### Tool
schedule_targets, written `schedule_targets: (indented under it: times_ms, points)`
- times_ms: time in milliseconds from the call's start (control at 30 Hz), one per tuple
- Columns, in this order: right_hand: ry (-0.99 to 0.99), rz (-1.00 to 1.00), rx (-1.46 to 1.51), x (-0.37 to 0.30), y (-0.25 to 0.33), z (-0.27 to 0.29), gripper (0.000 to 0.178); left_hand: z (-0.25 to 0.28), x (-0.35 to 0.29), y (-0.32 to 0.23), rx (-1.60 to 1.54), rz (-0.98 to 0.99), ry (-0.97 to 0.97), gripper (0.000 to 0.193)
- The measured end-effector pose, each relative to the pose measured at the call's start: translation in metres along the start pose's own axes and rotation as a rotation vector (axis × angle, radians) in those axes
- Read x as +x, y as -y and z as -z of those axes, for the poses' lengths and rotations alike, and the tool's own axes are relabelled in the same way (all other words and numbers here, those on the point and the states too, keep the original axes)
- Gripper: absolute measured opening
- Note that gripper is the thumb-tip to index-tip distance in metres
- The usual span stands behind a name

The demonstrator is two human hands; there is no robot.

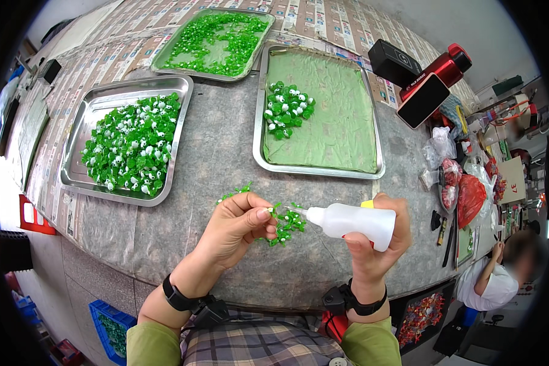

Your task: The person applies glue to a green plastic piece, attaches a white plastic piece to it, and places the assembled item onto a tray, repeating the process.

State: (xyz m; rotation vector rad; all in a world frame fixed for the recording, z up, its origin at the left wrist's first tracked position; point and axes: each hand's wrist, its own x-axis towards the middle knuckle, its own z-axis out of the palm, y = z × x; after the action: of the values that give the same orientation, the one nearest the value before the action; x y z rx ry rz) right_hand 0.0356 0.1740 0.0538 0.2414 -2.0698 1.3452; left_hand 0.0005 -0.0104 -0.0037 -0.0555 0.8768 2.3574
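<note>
My left hand (241, 226) is closed in a pinch, thumb against forefinger, on a small green plastic piece (273, 210). My right hand (381, 235) wraps round a white squeeze bottle (357, 224), which lies nearly level with its thin clear nozzle pointing left. The nozzle tip is close to the pinched piece; whether they touch I cannot tell. Beneath both hands, a loose pile of small green pieces (291, 226) lies on the grey table covering (226, 155). Beyond them, a metal tray lined with green (332, 122) carries a cluster of green-and-white pieces (287, 110).
At the left, a metal tray (79, 165) holds a heap of green pieces with white eye-like beads. Another tray (158, 64) with small green pieces stands behind. A phone (422, 100) leans on a red flask (439, 70) at the back right. A person (491, 280) sits farther right.
</note>
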Motion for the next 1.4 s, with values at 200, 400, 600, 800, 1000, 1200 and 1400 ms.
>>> schedule_targets:
  times_ms: [200, 400, 600, 800, 1000, 1200, 1400]
  points:
    - [-0.029, 0.028, 0.044, 0.002, 0.001, 0.006, 0.044, -0.006, 0.000, 0.000, 0.075, -0.075, -0.075, 0.010]
    - [0.029, 0.039, -0.014, -0.001, -0.001, 0.007, 0.043, -0.008, -0.001, 0.000, 0.152, -0.186, -0.131, 0.012]
    - [0.037, 0.011, -0.014, 0.000, -0.001, 0.004, 0.043, -0.008, -0.002, -0.001, 0.155, -0.197, -0.140, 0.012]
    - [-0.089, -0.061, 0.066, -0.006, -0.003, 0.010, 0.044, -0.008, -0.001, 0.000, 0.142, -0.202, -0.129, 0.012]
    - [-0.215, -0.409, 0.227, 0.008, -0.024, 0.058, 0.041, -0.004, -0.002, -0.001, 0.131, -0.185, -0.179, 0.012]
    - [-0.222, -0.586, 0.080, -0.016, -0.086, 0.117, 0.040, -0.006, -0.001, -0.002, 0.104, -0.183, -0.190, 0.012]
    - [-0.218, -0.695, -0.050, -0.042, -0.117, 0.143, 0.043, -0.009, 0.000, -0.003, 0.109, -0.186, -0.209, 0.011]
